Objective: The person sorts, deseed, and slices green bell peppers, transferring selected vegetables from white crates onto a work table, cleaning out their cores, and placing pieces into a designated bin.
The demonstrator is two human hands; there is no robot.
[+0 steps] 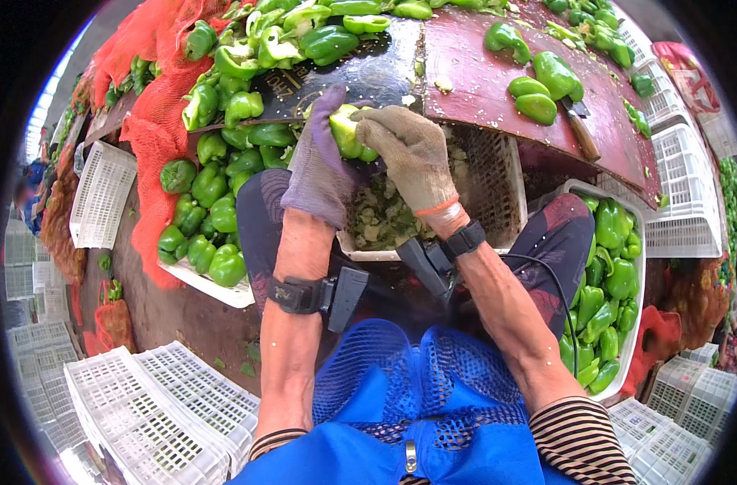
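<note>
A green bell pepper (pixel 344 132) is in the grip of my left hand (pixel 321 160), which wears a purple-grey knit glove. My right hand (pixel 409 156), in a tan knit glove, has its fingertips pressed against the pepper's right side; whether they grasp anything is hidden. Below both hands stands a crate (pixel 495 182) with pale pepper cores (pixel 377 215) in it. Whole peppers (pixel 213 203) fill a crate at my left knee. Peppers (pixel 605 291) also fill a white crate (pixel 634 339) by my right knee.
A knife with a wooden handle (pixel 582 134) lies on the red board (pixel 465 66) beside several peppers. Cut peppers (pixel 277 45) are heaped on the black board (pixel 398 54). Red mesh sacking (pixel 156 139) hangs at the left. White crates (pixel 162 406) stand behind me on the left.
</note>
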